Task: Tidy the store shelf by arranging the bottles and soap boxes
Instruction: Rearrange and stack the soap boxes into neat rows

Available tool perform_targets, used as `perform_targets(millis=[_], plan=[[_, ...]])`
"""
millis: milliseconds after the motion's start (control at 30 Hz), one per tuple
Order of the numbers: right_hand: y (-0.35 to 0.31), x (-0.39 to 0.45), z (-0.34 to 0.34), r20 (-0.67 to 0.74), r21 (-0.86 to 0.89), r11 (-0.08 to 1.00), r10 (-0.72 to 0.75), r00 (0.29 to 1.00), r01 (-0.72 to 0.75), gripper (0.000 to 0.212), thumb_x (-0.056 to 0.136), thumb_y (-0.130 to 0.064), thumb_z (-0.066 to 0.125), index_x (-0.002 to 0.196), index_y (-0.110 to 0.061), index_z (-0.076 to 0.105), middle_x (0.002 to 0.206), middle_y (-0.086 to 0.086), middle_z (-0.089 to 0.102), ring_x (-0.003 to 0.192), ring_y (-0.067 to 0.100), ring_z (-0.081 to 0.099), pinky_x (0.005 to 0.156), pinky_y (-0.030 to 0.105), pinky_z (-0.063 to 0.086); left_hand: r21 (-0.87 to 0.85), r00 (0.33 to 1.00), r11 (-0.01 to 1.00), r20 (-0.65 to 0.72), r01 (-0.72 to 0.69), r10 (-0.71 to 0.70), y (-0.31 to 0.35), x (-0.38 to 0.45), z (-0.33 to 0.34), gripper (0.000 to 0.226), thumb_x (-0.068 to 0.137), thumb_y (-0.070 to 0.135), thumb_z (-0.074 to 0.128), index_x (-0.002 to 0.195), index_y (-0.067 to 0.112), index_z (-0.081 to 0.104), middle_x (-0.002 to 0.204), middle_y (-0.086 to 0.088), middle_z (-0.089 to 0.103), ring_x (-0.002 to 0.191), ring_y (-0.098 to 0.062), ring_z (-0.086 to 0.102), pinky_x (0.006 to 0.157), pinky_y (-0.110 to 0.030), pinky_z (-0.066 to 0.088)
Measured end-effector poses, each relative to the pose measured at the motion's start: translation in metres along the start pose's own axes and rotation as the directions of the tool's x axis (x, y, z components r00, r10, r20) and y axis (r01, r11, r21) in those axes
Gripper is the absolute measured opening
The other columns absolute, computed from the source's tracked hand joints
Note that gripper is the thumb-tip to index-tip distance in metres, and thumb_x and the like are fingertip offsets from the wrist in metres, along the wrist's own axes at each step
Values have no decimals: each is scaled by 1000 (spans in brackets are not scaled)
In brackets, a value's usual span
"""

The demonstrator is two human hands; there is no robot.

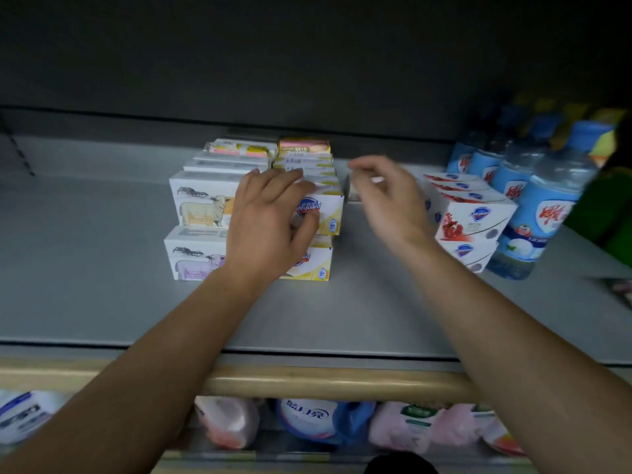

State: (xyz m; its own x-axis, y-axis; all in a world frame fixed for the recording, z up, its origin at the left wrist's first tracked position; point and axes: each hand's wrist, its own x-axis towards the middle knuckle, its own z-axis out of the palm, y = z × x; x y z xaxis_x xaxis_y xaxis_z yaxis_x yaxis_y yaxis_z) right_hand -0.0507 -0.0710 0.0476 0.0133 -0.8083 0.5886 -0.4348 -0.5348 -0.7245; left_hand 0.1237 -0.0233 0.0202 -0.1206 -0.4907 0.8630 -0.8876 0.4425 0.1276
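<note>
On the grey shelf [85, 268] stand rows of soap boxes. White sheep-print boxes [201, 206] are stacked at the left, and yellow Safeguard boxes [330, 213] sit beside them. My left hand [266, 227] grips the front upper yellow Safeguard box, fingers over its top and thumb on its face. My right hand [386, 200] hovers blurred to the right of that stack, fingers loosely curled and holding nothing. Red-and-white Safeguard boxes [472, 213] are stacked further right, next to blue-labelled bottles [540, 217].
A wooden rail [325, 383] edges the shelf front. Below it lie pink and blue refill pouches [307, 422]. A small box [354, 196] sits behind my right hand. A shelf bracket [17, 145] is at the far left. Green packaging [602, 213] shows at the right edge.
</note>
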Motion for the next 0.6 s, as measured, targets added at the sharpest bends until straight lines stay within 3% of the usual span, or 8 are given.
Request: perform_targets(millis=[67,133,200,333,400,467,533,600], plan=[[-5,-14,1,181,-163,983,-50,982,80,35,85,-43,62,119,-41,63,114,-19,58,90,-4,58,78,12,45,-15,1000,1000,4,1,0,1,0,-7,29,85,20,65,109,6,71,120,-12,66,114,-36,57,103,-47,40],[-4,-20,6,305,-292,941,-76,949,169,52,88,-33,69,137,-27,56,129,-4,50,112,11,55,96,26,45,-34,1000,999,9,23,-22,3,-1,-18,31,85,21,64,110,5,70,120,-12,65,116,-34,56,104,-42,41],[-6,-26,10,283,-379,897,-119,952,225,56,88,-25,70,141,-19,52,136,2,47,123,21,49,104,32,40,-36,998,998,16,54,-54,4,-5,-31,34,86,26,59,111,6,70,120,-11,66,116,-32,55,103,-38,40],[-17,-37,13,199,-504,811,-225,954,297,53,85,-19,71,135,-13,54,136,4,51,126,27,43,106,36,35,-42,994,994,4,105,-105,6,-19,-53,33,84,22,60,111,5,69,117,-10,67,110,-31,58,100,-31,38],[-23,-41,9,182,-469,839,-214,960,276,51,85,-17,71,133,-14,53,133,5,55,124,24,45,102,35,38,-74,991,989,-12,131,-133,7,-26,-59,32,83,17,62,112,6,68,117,-7,67,108,-29,58,98,-24,35],[-27,-48,0,150,-348,908,-191,970,232,49,85,-15,71,131,-16,53,130,3,55,117,16,51,95,24,42,-140,983,974,-26,177,-182,12,-33,-63,35,83,18,63,116,9,65,119,-4,66,109,-26,57,95,-17,33],[-27,-59,-11,136,-222,955,-168,976,195,49,83,-11,73,127,-21,54,126,-3,56,103,-2,52,84,4,38,-240,970,942,-3,236,-244,18,-41,-62,42,84,19,65,125,13,60,122,0,63,109,-20,58,93,-18,39],[-25,-74,-21,162,-81,987,-127,979,141,50,80,-6,74,122,-27,56,122,-6,58,100,-5,55,80,5,44,-413,943,849,108,329,-313,24,-48,-59,49,85,20,67,133,23,54,125,7,61,105,-12,62,89,-25,50]])
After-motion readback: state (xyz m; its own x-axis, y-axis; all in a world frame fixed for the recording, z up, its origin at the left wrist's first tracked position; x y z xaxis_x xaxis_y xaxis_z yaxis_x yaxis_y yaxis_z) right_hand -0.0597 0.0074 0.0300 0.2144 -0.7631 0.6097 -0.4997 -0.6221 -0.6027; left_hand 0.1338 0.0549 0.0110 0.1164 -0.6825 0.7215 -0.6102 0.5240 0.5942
